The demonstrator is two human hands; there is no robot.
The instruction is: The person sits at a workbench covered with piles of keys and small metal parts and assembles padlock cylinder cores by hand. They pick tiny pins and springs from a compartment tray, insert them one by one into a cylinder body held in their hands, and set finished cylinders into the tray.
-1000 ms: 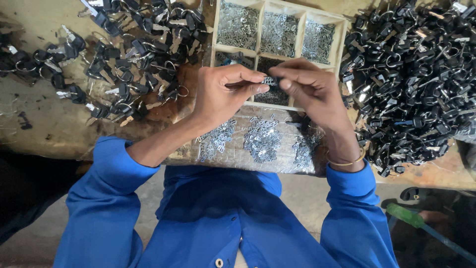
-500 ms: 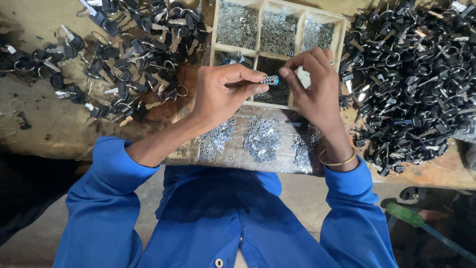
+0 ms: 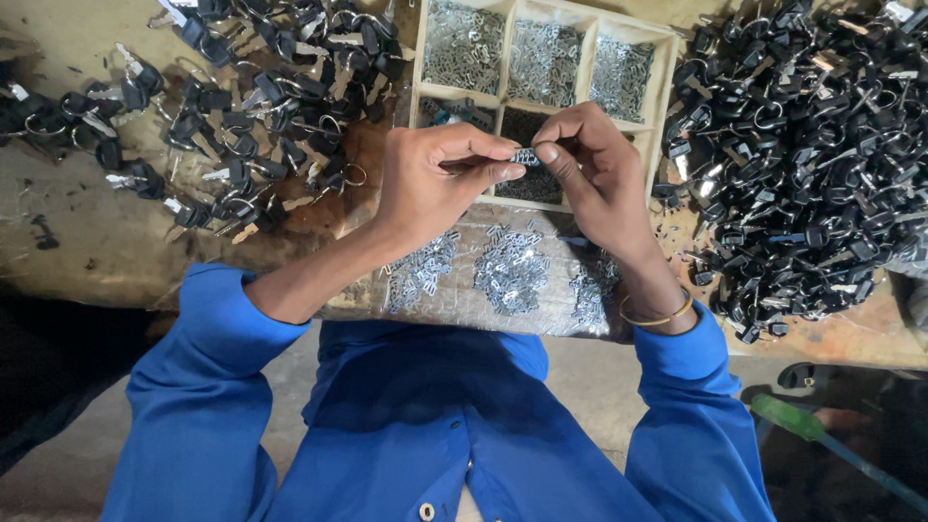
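Meeting above the wooden tray [image 3: 667, 58], left hand [image 3: 430, 184] and right hand [image 3: 599, 174] fingers pinch what looks like a small metal piece [image 3: 523, 156].

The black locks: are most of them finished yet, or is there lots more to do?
Hard to say. The smaller pile with keys may be done. The left hand and right hand pinch one small metal piece. The big black heap probably remains.

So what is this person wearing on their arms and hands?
Both arms are in bright blue long sleeves pushed up to about the elbow, part of a blue buttoned work garment. The left hand is bare, with no glove or ring visible. The right hand is also bare, with a thin gold-coloured bangle at the wrist.
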